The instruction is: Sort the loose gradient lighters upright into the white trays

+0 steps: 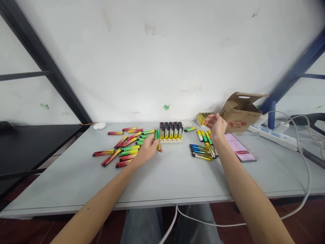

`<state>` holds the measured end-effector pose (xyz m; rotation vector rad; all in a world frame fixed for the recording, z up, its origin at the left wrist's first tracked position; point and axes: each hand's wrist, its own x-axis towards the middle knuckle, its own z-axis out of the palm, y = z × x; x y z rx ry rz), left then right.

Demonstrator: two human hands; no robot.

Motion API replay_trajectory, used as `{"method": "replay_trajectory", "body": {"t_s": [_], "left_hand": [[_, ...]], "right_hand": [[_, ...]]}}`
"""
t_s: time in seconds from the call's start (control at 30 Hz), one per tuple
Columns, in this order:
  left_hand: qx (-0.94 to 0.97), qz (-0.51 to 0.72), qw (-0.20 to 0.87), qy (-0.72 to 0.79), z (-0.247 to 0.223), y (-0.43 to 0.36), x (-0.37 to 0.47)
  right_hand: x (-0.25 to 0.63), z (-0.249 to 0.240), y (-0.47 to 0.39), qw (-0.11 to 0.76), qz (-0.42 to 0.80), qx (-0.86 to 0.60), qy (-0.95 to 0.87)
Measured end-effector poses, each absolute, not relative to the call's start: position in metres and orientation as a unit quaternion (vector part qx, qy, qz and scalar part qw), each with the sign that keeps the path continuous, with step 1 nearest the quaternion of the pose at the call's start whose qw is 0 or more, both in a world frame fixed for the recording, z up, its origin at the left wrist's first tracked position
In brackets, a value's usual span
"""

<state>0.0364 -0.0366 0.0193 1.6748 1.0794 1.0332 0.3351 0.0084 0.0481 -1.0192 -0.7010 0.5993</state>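
Observation:
My left hand is closed around a green and yellow metallic sleeve, held upright near the middle of the table. Just behind it stands a white rack with rows of black-topped lighters. My right hand is raised at the right, fingers bent together, in front of the yellow pieces in a second block; what it holds, if anything, is too small to make out. Red-yellow sleeves and green ones lie at the left. Blue-yellow sleeves lie below my right hand.
An open cardboard box stands at the back right, with a phone in front of it. A power strip and white cables are at the right. A white case sits at the back left.

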Motion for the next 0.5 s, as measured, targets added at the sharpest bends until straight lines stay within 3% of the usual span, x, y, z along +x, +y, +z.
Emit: {"method": "replay_trajectory", "body": {"t_s": [0.37, 0.5], "left_hand": [[0.631, 0.412, 0.481, 0.449, 0.018, -0.038, 0.041], [0.664, 0.418, 0.432, 0.446, 0.019, -0.036, 0.040]], "right_hand": [[0.332, 0.040, 0.013, 0.745, 0.271, -0.487, -0.365], [0.326, 0.038, 0.012, 0.734, 0.271, -0.487, -0.389]]}}
